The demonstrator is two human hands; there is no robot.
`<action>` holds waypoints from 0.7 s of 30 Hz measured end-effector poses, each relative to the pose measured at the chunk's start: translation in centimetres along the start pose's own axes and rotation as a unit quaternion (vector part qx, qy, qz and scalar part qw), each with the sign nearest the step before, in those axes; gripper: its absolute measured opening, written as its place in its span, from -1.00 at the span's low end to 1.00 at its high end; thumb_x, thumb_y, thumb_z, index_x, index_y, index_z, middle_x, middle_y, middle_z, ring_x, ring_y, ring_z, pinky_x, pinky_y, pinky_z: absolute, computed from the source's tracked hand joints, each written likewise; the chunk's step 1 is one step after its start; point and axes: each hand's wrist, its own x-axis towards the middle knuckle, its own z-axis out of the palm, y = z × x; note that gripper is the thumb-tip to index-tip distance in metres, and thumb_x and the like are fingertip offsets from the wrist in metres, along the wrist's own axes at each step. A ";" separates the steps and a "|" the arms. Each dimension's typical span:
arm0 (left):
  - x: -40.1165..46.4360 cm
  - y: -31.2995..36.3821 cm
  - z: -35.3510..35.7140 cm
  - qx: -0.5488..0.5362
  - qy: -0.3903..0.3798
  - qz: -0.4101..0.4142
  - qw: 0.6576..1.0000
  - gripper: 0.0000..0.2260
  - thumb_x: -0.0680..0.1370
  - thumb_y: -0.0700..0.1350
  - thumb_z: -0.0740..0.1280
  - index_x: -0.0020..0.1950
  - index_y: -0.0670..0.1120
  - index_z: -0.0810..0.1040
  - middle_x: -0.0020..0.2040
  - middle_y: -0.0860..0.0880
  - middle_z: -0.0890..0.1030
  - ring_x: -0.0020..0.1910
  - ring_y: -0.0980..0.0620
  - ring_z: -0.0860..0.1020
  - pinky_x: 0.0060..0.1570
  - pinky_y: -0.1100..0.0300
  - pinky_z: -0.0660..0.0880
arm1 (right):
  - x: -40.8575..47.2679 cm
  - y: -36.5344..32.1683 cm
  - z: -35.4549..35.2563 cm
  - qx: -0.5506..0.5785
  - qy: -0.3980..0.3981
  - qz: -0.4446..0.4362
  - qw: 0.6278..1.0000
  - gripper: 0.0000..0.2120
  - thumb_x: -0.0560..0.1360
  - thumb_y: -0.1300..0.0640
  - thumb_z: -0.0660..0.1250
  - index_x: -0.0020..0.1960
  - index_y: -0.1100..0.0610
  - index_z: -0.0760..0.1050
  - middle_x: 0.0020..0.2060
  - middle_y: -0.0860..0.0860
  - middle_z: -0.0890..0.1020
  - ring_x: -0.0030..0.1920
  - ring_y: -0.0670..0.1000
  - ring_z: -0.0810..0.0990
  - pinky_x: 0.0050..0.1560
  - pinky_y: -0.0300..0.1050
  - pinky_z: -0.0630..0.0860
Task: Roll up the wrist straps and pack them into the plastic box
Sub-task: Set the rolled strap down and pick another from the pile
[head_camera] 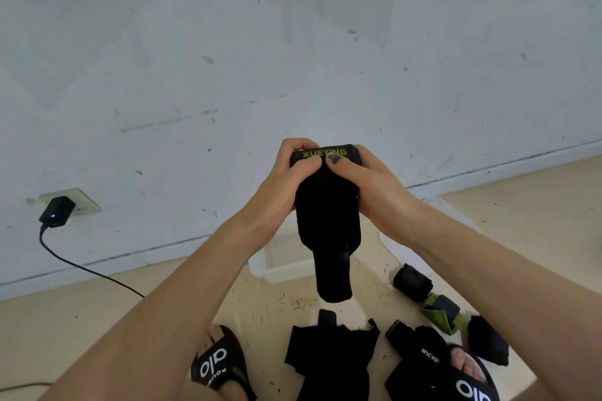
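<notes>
While its tail hangs, both hands [325,179] grip a black wrist strap [329,205].

Most of the clear plastic box [280,265] at 6 o'clock from the hands is hidden behind the forearms and the hanging black wrist strap [329,221], so only its near-left corner and a pale stretch of rim at 4 o'clock show, and what lies inside it cannot be told. The strap's rolled top is covered by the left hand [286,179] and right hand [365,182], whose fingertips cross part of its yellow lettering. At 6 o'clock the frame's bottom edge cuts off both sandals [218,368], the loose black straps [329,365] between them and both forearms.
</notes>
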 end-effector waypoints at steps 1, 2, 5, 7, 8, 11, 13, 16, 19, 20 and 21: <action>0.0 -0.1 -0.1 0.007 0.004 0.003 1.000 -0.78 0.53 0.01 0.30 0.17 0.15 0.49 0.08 0.00 0.63 0.12 -0.01 0.65 0.25 -0.09 0.58 | -0.1 0.0 0.0 0.000 -0.003 0.000 1.000 -0.69 0.65 0.03 0.34 0.30 0.18 0.47 0.17 0.19 0.66 0.16 0.14 0.70 0.18 0.08 0.62; -0.1 -0.1 -0.1 0.016 0.006 0.010 1.000 -0.77 0.53 0.00 0.32 0.18 0.15 0.50 0.09 0.01 0.63 0.16 -0.03 0.64 0.28 -0.12 0.57 | -0.1 -0.1 -0.1 0.004 -0.006 0.005 1.000 -0.68 0.64 0.02 0.34 0.31 0.18 0.48 0.14 0.16 0.67 0.12 0.10 0.71 0.14 0.05 0.64; -0.1 -0.3 -0.4 0.029 0.012 0.022 0.999 -0.77 0.53 0.00 0.35 0.17 0.14 0.50 0.11 0.04 0.62 0.16 -0.02 0.63 0.29 -0.11 0.55 | -0.2 -0.1 -0.4 0.018 -0.030 0.036 0.999 -0.59 0.62 -0.09 0.36 0.36 0.12 0.49 0.16 0.11 0.67 0.11 0.05 0.70 0.05 -0.03 0.62; 0.1 -0.4 -0.4 0.027 0.030 0.025 0.999 -0.76 0.52 0.01 0.34 0.17 0.15 0.48 0.11 0.02 0.61 0.11 0.01 0.63 0.27 -0.14 0.56 | -0.4 -0.2 -0.6 0.006 -0.063 0.059 0.996 -0.53 0.61 -0.16 0.34 0.37 0.13 0.50 0.13 0.11 0.67 0.09 0.06 0.69 0.08 0.00 0.61; 0.2 -0.3 -0.5 0.021 0.047 0.028 0.998 -0.75 0.51 0.02 0.35 0.18 0.15 0.47 0.12 0.01 0.60 0.10 0.00 0.62 0.26 -0.16 0.57 | -0.6 -0.2 -0.6 -0.011 -0.081 0.069 0.994 -0.55 0.63 -0.15 0.31 0.36 0.14 0.52 0.08 0.11 0.67 0.06 0.08 0.69 0.10 0.01 0.61; 0.6 0.1 -1.3 0.005 0.100 0.051 0.994 -0.70 0.50 -0.01 0.37 0.20 0.13 0.42 0.14 -0.02 0.56 0.15 -0.05 0.59 0.26 -0.18 0.56 | -1.2 0.3 -0.7 -0.049 -0.109 0.105 0.987 -0.68 0.64 0.07 0.34 0.34 0.18 0.49 0.06 0.16 0.72 0.05 0.16 0.73 0.12 0.08 0.63; 0.9 -0.2 -2.0 0.003 0.119 0.064 0.991 -0.69 0.52 -0.05 0.39 0.21 0.14 0.41 0.13 -0.02 0.56 0.17 -0.06 0.58 0.26 -0.13 0.57 | -1.6 0.6 -0.4 -0.044 -0.113 0.126 0.985 -0.73 0.64 0.19 0.34 0.31 0.24 0.45 -0.06 0.21 0.73 -0.10 0.17 0.74 -0.05 0.04 0.65; 1.1 -1.0 -2.9 0.069 0.127 0.082 0.986 -0.70 0.62 -0.15 0.37 0.27 0.10 0.37 0.12 0.03 0.55 0.06 0.11 0.58 0.08 0.19 0.59 | -1.8 0.6 0.3 -0.027 -0.099 0.131 0.986 -0.76 0.65 0.21 0.33 0.27 0.30 0.44 -0.23 0.19 0.69 -0.30 0.09 0.67 -0.26 -0.10 0.61; 1.2 -2.1 -3.8 0.160 0.122 0.110 0.973 -0.70 0.64 -0.18 0.35 0.28 0.05 0.33 0.09 0.09 0.52 -0.03 0.20 0.55 -0.09 0.31 0.53 | -1.9 0.7 0.8 -0.021 -0.065 0.123 0.990 -0.71 0.64 0.18 0.35 0.30 0.26 0.42 -0.36 0.12 0.63 -0.43 0.02 0.55 -0.39 -0.16 0.50; 1.4 -2.5 -4.0 0.197 0.115 0.125 0.966 -0.70 0.64 -0.18 0.36 0.26 0.07 0.33 0.09 0.08 0.51 -0.01 0.16 0.54 -0.08 0.30 0.52 | -1.9 0.9 0.9 -0.019 -0.051 0.118 0.992 -0.69 0.64 0.19 0.36 0.33 0.22 0.41 -0.38 0.11 0.61 -0.45 0.01 0.52 -0.41 -0.17 0.48; 1.5 -3.0 -4.2 0.235 0.107 0.138 0.956 -0.68 0.63 -0.18 0.36 0.25 0.10 0.32 0.11 0.06 0.49 0.03 0.12 0.53 -0.06 0.28 0.50 | -2.0 1.0 1.1 -0.016 -0.038 0.114 0.993 -0.66 0.63 0.19 0.36 0.36 0.18 0.38 -0.40 0.10 0.60 -0.46 0.00 0.50 -0.42 -0.18 0.46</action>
